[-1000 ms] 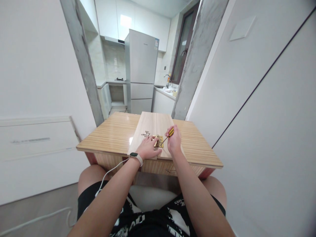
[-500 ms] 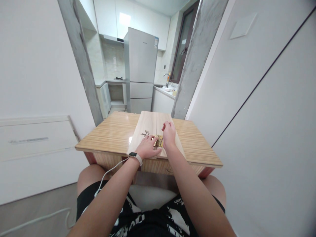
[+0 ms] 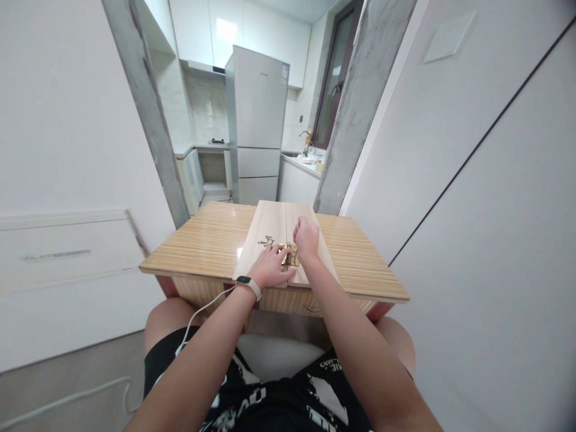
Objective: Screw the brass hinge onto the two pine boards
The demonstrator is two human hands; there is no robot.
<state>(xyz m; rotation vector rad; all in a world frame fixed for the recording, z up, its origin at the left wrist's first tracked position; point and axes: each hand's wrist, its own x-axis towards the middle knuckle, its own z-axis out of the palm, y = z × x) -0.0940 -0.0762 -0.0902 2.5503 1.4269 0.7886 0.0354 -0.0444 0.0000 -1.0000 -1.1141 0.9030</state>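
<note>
Two pale wooden boards [image 3: 264, 219] lie edge to edge, with a brass hinge [image 3: 292, 254] across their seam. My left hand [image 3: 271, 266] rests on the boards, fingers spread and fingertips over the hinge's left part. Above the hinge's right leaf, my right hand [image 3: 307, 235] is closed in a fist. A thin dark rod-like tool [image 3: 295, 256] slants from under that fist to the brass; its upper end is hidden. Several small dark pieces [image 3: 266, 241], perhaps screws, lie in a cluster on the left board beside my left fingers.
The boards sit on a striped wooden table [image 3: 202, 240] with a drawer handle [image 3: 311, 308] at its near side. A white cable [image 3: 204, 311] runs from near the wristband [image 3: 248, 285] on my left wrist. Beyond stands a fridge [image 3: 258, 108]; white walls flank the table.
My right fist has turned slightly over the hinge, its fingers rolling inward. My left hand stays on the boards. The whole view has shifted a little.
</note>
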